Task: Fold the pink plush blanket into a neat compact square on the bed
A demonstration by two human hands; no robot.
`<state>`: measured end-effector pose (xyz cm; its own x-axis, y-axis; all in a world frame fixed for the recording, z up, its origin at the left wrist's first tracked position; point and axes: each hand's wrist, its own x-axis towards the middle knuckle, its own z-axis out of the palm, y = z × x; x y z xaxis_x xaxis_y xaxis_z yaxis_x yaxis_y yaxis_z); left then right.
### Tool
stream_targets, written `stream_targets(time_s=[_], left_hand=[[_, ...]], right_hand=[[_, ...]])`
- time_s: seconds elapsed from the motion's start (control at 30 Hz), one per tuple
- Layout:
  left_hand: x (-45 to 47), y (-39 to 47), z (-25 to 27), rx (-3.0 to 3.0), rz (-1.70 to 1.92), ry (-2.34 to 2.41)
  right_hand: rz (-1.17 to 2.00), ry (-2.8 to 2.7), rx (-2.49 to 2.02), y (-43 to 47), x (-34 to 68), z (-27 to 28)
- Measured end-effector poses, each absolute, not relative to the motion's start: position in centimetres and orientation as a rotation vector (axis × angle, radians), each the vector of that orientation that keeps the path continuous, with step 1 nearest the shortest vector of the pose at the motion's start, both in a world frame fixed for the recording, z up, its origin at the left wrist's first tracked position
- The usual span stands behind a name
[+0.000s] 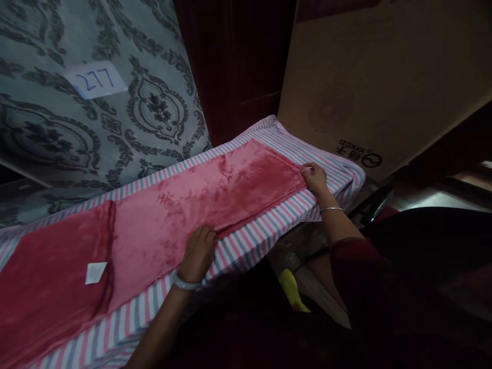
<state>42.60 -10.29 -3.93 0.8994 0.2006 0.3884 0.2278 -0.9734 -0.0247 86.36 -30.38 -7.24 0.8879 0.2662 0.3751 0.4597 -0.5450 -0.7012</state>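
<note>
A pinkish-red plush blanket (184, 200) lies in a long folded strip, with a thicker, darker folded part at the left bearing a small white label (95, 272). At the blanket's near edge, around its middle, my left hand (199, 254) has its fingers curled over the fabric. My right hand (315, 178) pinches the near corner at the far right end. Bracelets circle both wrists. Beneath the blanket is a striped pink, grey and white cloth (246, 251).
Behind stands a grey-blue patterned panel (157, 107) with a paper marked 277 (96, 79). A large cardboard box (346, 87) rises at the back right. Something yellow (292, 289) shows low down near my body, beside the striped surface.
</note>
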Motion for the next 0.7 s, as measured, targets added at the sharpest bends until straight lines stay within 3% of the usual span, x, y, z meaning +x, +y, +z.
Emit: stream_targets(time_s=[0.37,0.5,0.6,0.7], left_hand=[[39.6,-12.8,-3.8,-3.052,-0.613,-0.405],[36.8,-13.0,-3.9,-2.98,-0.497,-0.659],[35.7,-12.8,-4.3,-2.948,-0.386,-0.821],[35.5,-12.8,-4.6,-2.958,-0.311,-0.864]], right_hand=[[-0.284,-0.54,-2.285,-30.6,86.4,-7.3],[-0.487,-0.544,-2.395,-30.2,84.8,-6.5],[-0.614,-0.823,-2.492,-29.4,82.5,-6.1],[-0.449,-1.113,-2.612,-28.6,80.9,-6.7]])
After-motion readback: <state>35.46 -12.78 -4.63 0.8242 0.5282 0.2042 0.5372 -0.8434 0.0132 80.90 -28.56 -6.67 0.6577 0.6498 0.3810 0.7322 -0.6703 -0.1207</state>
